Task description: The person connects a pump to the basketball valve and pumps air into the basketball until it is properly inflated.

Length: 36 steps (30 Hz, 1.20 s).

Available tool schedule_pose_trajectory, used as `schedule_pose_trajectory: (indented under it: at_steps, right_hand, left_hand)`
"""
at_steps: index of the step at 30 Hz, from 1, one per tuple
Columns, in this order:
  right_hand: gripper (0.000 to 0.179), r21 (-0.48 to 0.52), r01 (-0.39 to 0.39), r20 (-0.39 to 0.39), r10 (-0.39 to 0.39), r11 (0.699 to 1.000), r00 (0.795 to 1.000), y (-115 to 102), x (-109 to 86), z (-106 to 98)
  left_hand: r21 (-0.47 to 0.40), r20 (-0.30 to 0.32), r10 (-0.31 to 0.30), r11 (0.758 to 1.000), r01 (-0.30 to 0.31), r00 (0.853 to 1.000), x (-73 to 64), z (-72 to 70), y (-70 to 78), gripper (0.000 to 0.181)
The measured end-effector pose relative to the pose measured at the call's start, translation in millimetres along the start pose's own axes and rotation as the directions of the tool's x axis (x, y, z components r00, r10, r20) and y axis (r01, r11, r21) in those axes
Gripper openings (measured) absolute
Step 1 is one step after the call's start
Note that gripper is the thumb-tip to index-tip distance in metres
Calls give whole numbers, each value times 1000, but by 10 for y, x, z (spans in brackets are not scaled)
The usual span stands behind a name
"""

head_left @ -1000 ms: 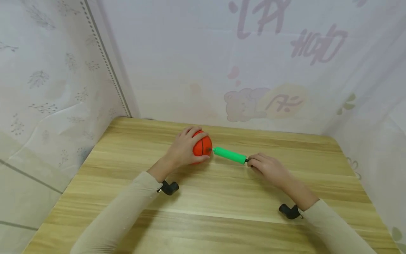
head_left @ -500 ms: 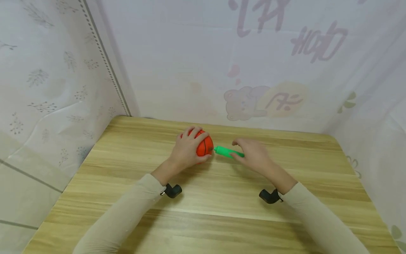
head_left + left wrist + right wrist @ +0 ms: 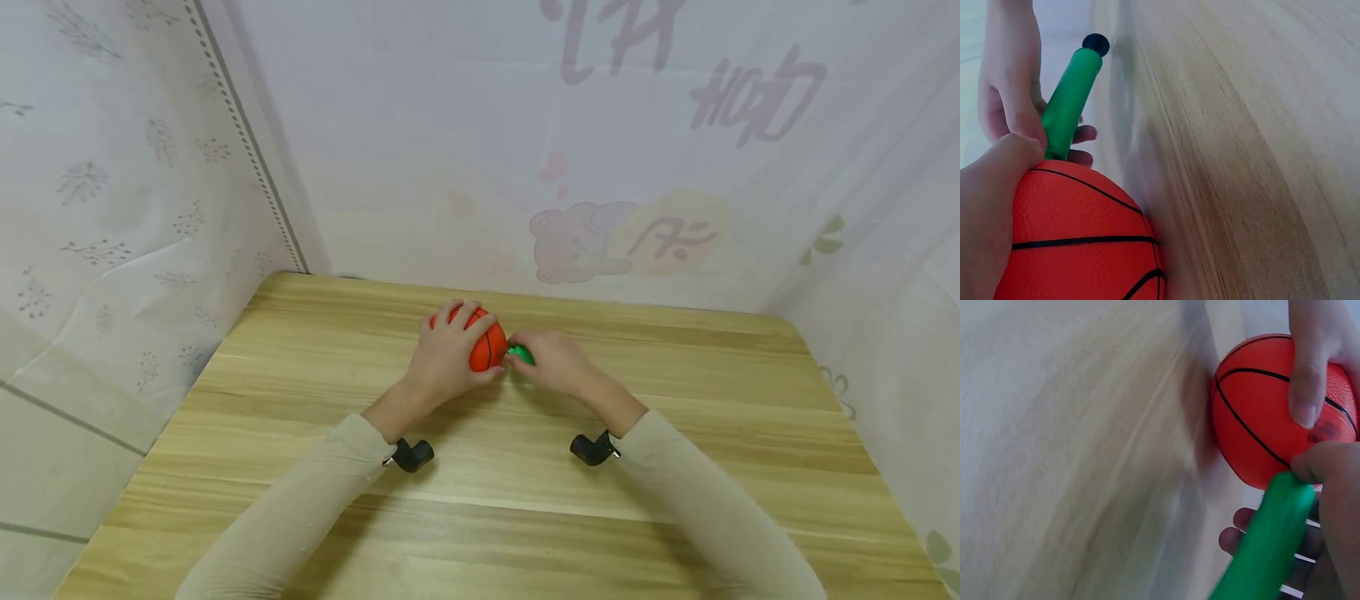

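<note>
My left hand (image 3: 442,358) grips a small red toy basketball (image 3: 489,346) on the tabletop, fingers spread over its top and thumb on the near side. To its right, my right hand (image 3: 557,362) holds a green hand pump (image 3: 1266,550) by the end closest to the ball, thumb along the barrel. In the left wrist view the pump's black handle (image 3: 1095,44) sits against the far end of the green barrel. The pump's tip points at the ball, and my right thumb hides the spot where they come together. A dark smudge (image 3: 1325,431) marks the ball nearby.
The wooden table (image 3: 495,533) runs back to a pale printed curtain (image 3: 420,167). Black angled camera mounts hang at the left wrist (image 3: 414,455) and right wrist (image 3: 592,450), low over the tabletop.
My right hand has let go of the pump's black handle and moved left along the barrel to its tip end. The left hand and basketball have shifted slightly right.
</note>
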State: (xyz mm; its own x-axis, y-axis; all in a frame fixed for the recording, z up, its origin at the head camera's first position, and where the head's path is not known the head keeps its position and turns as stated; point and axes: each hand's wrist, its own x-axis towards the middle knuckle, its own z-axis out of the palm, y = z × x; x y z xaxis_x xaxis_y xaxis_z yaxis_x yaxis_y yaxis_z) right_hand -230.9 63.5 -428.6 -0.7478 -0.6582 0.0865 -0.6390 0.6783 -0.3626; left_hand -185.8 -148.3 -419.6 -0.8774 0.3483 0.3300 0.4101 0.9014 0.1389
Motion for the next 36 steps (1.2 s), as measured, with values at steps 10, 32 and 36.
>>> schedule_pose_trajectory:
  at_steps: [10,32,36]
  right_hand:
    - [15,-23,-62,-31,62,998,998,-54,39,127]
    - [25,-153,-103,-115,86,983,990,-39,14,228]
    - [26,-133,-92,-92,80,987,993,-16,-3,227]
  left_hand:
    - [60,-16,19,998,-18,1000,-17,14,29,69]
    - [75,-53,29,997,-25,998,-59,58,53,67]
    - [74,-53,35,997,-31,998,-67,55,44,68]
